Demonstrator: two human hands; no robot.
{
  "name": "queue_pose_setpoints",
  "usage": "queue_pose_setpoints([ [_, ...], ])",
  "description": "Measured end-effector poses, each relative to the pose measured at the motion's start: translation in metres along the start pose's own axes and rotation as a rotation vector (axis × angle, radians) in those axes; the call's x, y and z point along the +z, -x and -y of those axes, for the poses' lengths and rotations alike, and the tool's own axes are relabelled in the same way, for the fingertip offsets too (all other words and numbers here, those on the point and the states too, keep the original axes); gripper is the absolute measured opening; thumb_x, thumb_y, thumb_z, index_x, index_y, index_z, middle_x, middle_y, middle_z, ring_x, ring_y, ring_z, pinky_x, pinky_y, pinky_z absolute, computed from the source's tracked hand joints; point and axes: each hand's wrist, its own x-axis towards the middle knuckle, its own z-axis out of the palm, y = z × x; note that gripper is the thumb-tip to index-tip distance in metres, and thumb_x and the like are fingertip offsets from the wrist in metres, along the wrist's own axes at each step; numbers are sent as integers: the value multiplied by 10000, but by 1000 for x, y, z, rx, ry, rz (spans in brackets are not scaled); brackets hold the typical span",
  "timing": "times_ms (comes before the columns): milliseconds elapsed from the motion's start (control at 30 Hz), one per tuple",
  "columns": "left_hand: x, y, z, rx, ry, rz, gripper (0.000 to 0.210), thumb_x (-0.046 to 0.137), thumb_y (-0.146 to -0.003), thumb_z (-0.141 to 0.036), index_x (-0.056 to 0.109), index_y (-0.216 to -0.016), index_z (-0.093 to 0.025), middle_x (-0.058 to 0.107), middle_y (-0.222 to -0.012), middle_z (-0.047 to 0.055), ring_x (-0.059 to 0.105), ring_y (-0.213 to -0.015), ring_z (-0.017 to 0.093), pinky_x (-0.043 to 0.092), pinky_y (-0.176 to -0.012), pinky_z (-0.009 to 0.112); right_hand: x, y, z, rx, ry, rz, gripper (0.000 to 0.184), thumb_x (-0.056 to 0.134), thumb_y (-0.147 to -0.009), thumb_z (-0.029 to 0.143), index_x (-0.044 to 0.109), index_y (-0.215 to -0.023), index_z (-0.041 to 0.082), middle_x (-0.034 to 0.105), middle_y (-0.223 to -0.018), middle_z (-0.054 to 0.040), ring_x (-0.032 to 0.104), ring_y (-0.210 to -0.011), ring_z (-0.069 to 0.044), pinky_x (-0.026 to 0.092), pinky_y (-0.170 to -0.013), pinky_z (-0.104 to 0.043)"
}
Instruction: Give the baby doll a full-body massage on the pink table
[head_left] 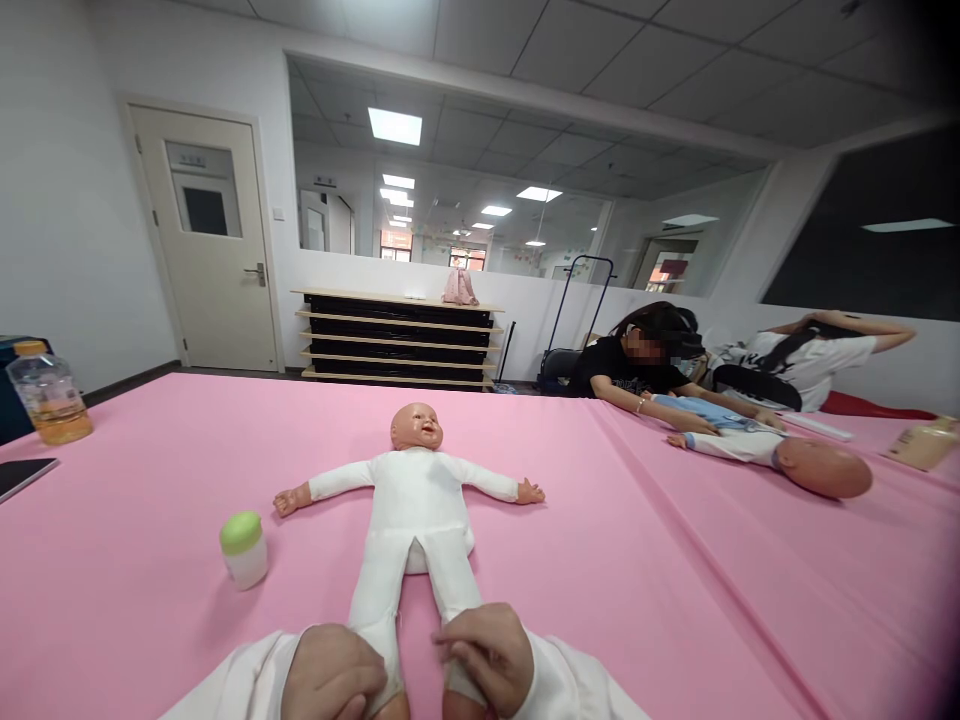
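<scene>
A baby doll (418,500) in a white long-sleeved suit lies face up on the pink-covered table (600,590), arms spread and feet towards me. My left hand (330,675) is closed at the lower trouser leg on the left, with the fingertips partly hidden. Curled fingers of my right hand (491,650) close on the lower part of the other trouser leg. The doll's bare feet show below the cuffs at the frame's bottom edge. Left of the doll stands a small white jar with a green lid (244,548).
A bottle of amber liquid (51,395) and a dark flat device (24,477) are at the left edge. On the right, a co-worker (645,355) handles another doll (817,465); a tan bottle (922,442) stands beyond it. Another person (802,360) sits behind.
</scene>
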Motion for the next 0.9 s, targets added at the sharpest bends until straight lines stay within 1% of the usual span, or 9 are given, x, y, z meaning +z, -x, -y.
queue_pose_setpoints([
  [67,0,-1,1,-50,-89,-20,271,310,-883,-250,577,-904,-203,670,-739,25,620,-673,132,491,-659,236,-3,-1,3,73,25,-70,250,393,-864,216,592,-1016,206,690,-852,-36,644,-771,-123,505,-689,-205],
  [167,5,0,9,-209,-252,59,300,377,-860,-269,535,-1106,-201,639,-1040,58,582,-979,173,472,-838,288,1,-1,-3,117,182,-84,332,394,-872,265,500,-1180,200,576,-1171,-81,517,-1105,-182,423,-933,-323],
  [233,12,3,16,-277,-340,124,399,373,-870,-318,431,-1246,-197,539,-1221,73,487,-1136,190,421,-930,326,5,1,-11,120,295,-29,426,364,-883,336,396,-1285,198,433,-1322,-97,358,-1247,-220,307,-1022,-424],
  [333,19,6,22,-204,-340,220,422,274,-905,-349,373,-1296,-227,463,-1304,56,397,-1222,188,368,-981,356,7,3,-20,49,383,111,434,296,-891,411,399,-1283,257,306,-1402,-65,221,-1307,-255,200,-1031,-532],
  [467,16,5,19,-53,-190,294,359,280,-905,-349,503,-1173,-260,615,-1123,-3,470,-1160,161,358,-987,335,4,1,-19,-128,340,287,411,298,-879,444,493,-1194,266,464,-1304,-26,267,-1291,-235,99,-1056,-523],
  [567,8,1,6,-21,-87,206,316,294,-904,-292,558,-1064,-227,682,-946,6,588,-986,133,421,-906,269,3,1,-10,-204,221,312,422,260,-889,418,529,-1151,224,634,-1084,-39,499,-1127,-181,213,-1056,-398],
  [667,0,-4,-5,-47,-21,12,349,252,-910,-303,586,-884,-206,672,-702,23,621,-647,120,474,-638,227,0,5,0,-218,102,157,458,200,-899,396,552,-1108,190,692,-859,-57,635,-813,-147,428,-858,-290],
  [733,-4,-6,-7,-72,-32,-101,355,253,-908,-309,567,-774,-208,583,-520,2,532,-467,115,416,-497,234,-3,8,4,-161,94,-18,446,201,-902,384,582,-1034,194,685,-775,-58,629,-703,-153,458,-725,-288],
  [900,-9,-4,7,-132,-50,-126,287,284,-887,-196,549,-778,-187,550,-513,-10,508,-459,100,393,-488,218,-5,12,-10,91,8,-417,444,205,-916,365,610,-833,203,620,-568,-15,573,-520,-138,429,-552,-272],
])
